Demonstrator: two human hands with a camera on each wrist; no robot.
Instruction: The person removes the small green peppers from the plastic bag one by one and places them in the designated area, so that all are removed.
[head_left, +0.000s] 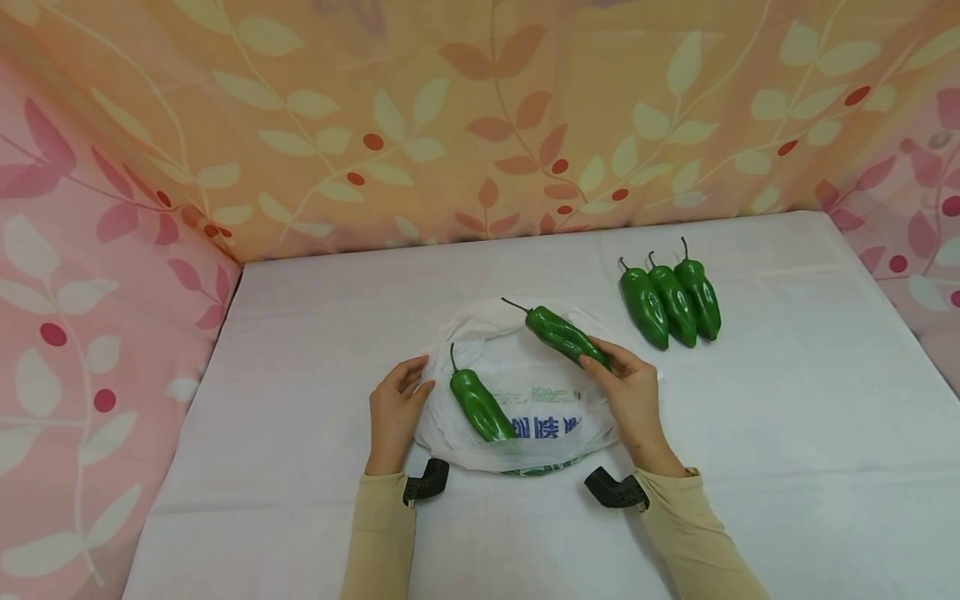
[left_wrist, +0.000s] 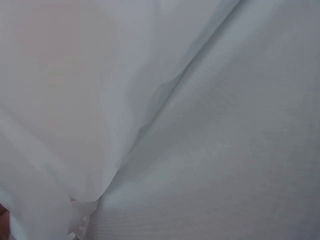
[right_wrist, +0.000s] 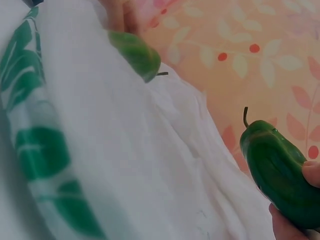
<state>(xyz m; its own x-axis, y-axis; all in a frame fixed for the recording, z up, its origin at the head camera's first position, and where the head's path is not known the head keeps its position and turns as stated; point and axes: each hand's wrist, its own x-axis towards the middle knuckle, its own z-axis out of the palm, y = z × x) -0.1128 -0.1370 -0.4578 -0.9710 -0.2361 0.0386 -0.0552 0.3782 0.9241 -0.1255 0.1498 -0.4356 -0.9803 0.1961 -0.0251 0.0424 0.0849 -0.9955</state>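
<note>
Printed curtains with leaves and red berries enclose the work area: a pink curtain (head_left: 75,350) on the left, an orange-yellow curtain (head_left: 420,75) at the back, a pink curtain (head_left: 930,192) on the right. I work at a table under a white cloth (head_left: 810,417), which shows light creases.

From the left: my left hand (head_left: 395,412) is at the left edge of a white plastic bag (head_left: 450,446), fingers bent, holding that edge between thumb and fingers. A black mount (head_left: 429,481) sits at this wrist, beside the cuff of a tan sleeve (head_left: 380,533). The left wrist view is mostly white plastic and cloth.

The bag lies between my hands, with blue characters and small green print visible. Inside it, nearer my left hand and clear of its fingers, lies 1 green pepper (head_left: 480,408), stem pointing away from me, its lower end behind the bag's near rim.

My right hand (head_left: 633,400) holds a 2nd pepper (head_left: 562,333) by its lower end, pinched between thumb and fingers. It is over the far right part of the bag, tilted, stem toward the far left. A 2nd black mount (head_left: 615,488) is at this wrist.

Beyond my right hand, untouched, 3 more peppers (head_left: 672,302) lie side by side on the cloth, stems pointing away.
</note>
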